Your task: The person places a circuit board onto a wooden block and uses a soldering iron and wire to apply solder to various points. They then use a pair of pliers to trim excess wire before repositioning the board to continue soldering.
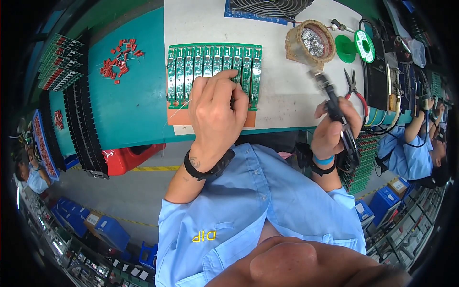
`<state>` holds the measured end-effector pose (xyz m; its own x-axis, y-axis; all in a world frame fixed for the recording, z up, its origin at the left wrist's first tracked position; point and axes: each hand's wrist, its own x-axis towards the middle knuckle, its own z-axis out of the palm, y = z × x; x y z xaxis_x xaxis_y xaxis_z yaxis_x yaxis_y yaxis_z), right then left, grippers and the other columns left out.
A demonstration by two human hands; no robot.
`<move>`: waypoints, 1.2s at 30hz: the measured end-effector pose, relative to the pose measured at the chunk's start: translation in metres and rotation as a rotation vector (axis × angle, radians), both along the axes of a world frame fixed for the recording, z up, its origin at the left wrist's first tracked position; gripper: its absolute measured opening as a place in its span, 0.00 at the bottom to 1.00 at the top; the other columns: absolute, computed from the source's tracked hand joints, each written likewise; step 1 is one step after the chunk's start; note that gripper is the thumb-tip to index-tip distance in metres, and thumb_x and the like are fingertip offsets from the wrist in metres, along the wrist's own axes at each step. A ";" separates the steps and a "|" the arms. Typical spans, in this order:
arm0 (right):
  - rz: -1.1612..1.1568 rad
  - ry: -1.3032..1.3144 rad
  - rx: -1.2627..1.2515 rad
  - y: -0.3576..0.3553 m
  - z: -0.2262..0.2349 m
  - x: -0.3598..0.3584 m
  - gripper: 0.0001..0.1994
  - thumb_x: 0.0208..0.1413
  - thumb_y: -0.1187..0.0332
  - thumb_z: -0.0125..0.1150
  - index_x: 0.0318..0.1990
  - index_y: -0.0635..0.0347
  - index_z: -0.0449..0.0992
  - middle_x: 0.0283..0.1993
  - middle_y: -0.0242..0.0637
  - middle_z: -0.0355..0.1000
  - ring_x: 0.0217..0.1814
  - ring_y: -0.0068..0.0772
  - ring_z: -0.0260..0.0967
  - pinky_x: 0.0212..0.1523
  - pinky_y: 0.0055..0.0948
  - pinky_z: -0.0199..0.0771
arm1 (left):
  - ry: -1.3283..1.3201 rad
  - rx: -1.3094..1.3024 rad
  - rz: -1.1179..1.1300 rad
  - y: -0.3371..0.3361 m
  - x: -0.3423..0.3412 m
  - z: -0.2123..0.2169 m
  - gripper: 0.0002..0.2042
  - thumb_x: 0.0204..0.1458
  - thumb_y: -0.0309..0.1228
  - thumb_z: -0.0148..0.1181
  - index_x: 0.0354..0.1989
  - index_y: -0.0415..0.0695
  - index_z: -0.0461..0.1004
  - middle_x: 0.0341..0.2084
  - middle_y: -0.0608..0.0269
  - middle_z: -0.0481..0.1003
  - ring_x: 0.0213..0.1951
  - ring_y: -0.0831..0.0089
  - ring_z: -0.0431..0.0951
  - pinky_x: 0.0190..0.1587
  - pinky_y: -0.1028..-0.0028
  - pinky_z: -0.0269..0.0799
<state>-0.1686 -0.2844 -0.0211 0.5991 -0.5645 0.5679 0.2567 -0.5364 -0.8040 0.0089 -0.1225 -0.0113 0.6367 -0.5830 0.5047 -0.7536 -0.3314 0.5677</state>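
Observation:
My left hand (217, 107) lies over the lower middle of a panel of several narrow green circuit boards (179, 71), its fingers bent and its index fingertip at the boards. A thin silvery wire (180, 109) comes out from beneath this hand on its left side; the hand hides how the fingers hold it. Under the panel's near edge shows an orange-brown plate (178, 117). Off to the right, my right hand (338, 125) is closed around a black-handled soldering iron (334, 103). Its metal tip is smeared by motion and points up toward a round pot (291, 45).
Silvery scraps (313, 42) fill the pot; beside it stand a green solder spool (364, 46) and red-handled pliers (355, 88). Red components (122, 57) lie loose on the green mat (138, 100). Black racks (86, 124) line the left; a fan (267, 5) stands behind.

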 end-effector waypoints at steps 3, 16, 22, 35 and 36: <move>-0.274 -0.130 0.067 -0.003 -0.010 0.001 0.21 0.69 0.63 0.60 0.61 0.69 0.68 0.45 0.51 0.76 0.40 0.37 0.74 0.43 0.35 0.74 | 0.020 -0.004 -0.021 0.002 -0.002 0.001 0.07 0.46 0.17 0.67 0.29 0.40 0.74 0.39 0.57 0.84 0.33 0.61 0.73 0.37 0.63 0.68; 0.162 -0.068 0.088 0.007 0.011 -0.006 0.25 0.67 0.55 0.63 0.59 0.67 0.68 0.42 0.51 0.74 0.38 0.40 0.73 0.36 0.34 0.74 | 0.036 0.051 0.027 0.022 -0.003 0.009 0.05 0.54 0.19 0.65 0.35 0.41 0.75 0.27 0.59 0.73 0.32 0.59 0.71 0.37 0.61 0.63; 0.237 0.029 0.102 0.017 0.016 0.009 0.20 0.62 0.64 0.70 0.54 0.69 0.74 0.38 0.50 0.77 0.34 0.40 0.75 0.36 0.34 0.76 | -0.023 0.008 0.054 0.014 0.001 0.007 0.08 0.51 0.17 0.66 0.35 0.41 0.74 0.33 0.58 0.76 0.34 0.59 0.71 0.39 0.61 0.65; 0.219 0.109 0.050 0.014 0.017 0.023 0.19 0.61 0.65 0.71 0.52 0.69 0.76 0.38 0.49 0.78 0.35 0.38 0.77 0.36 0.30 0.77 | -0.059 0.042 0.054 0.011 0.004 -0.003 0.10 0.44 0.17 0.67 0.32 0.44 0.74 0.43 0.64 0.84 0.37 0.63 0.73 0.39 0.64 0.66; 0.219 0.107 0.046 0.014 0.016 0.024 0.19 0.61 0.65 0.71 0.52 0.69 0.76 0.38 0.49 0.78 0.34 0.38 0.77 0.36 0.30 0.77 | -0.057 0.043 0.054 0.011 0.004 -0.004 0.10 0.44 0.17 0.67 0.32 0.44 0.74 0.43 0.64 0.84 0.37 0.63 0.73 0.39 0.64 0.66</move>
